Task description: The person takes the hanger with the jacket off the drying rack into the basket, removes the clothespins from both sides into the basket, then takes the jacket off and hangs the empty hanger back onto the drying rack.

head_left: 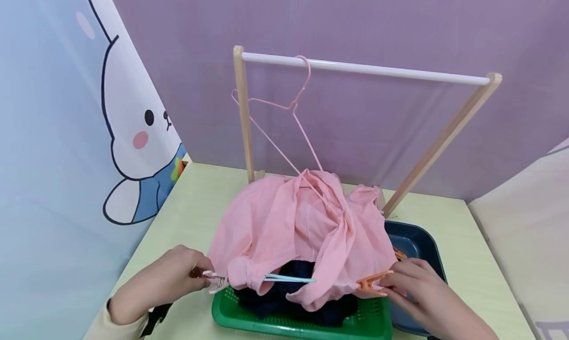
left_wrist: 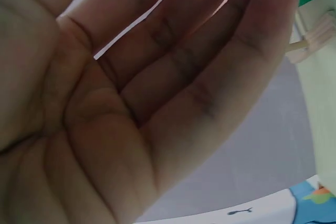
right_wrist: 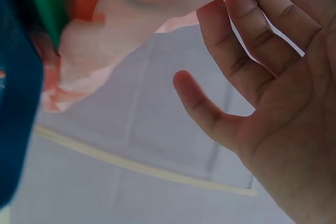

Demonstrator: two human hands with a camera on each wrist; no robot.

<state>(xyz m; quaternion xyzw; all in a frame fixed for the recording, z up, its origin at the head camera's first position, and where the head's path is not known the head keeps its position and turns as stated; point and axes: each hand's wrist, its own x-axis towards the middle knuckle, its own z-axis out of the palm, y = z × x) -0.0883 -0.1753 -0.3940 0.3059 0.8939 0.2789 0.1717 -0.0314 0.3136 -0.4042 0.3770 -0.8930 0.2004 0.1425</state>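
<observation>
A pink zip-up jacket [head_left: 275,216] lies bunched over a green basket [head_left: 306,330] in the head view. At its left lower end, my left hand [head_left: 171,276] pinches a pale pink clothespin [head_left: 217,281]. My right hand [head_left: 422,293] pinches an orange clothespin [head_left: 372,283] at the jacket's right lower edge. Between the two hands a light blue hanger bar [head_left: 289,278] shows under the cloth. The left wrist view is mostly filled by the left palm [left_wrist: 157,87], its fingertips partly cut off. In the right wrist view, the right fingers [right_wrist: 236,66] reach up to the pink cloth.
Behind the jacket stands a wooden rack with a white rod [head_left: 369,68]. A pink hanger [head_left: 306,83] hooks over this rod, its lower part overlapping the jacket. Dark clothing [head_left: 293,300] lies in the basket. A dark blue tray [head_left: 418,241] sits to the right.
</observation>
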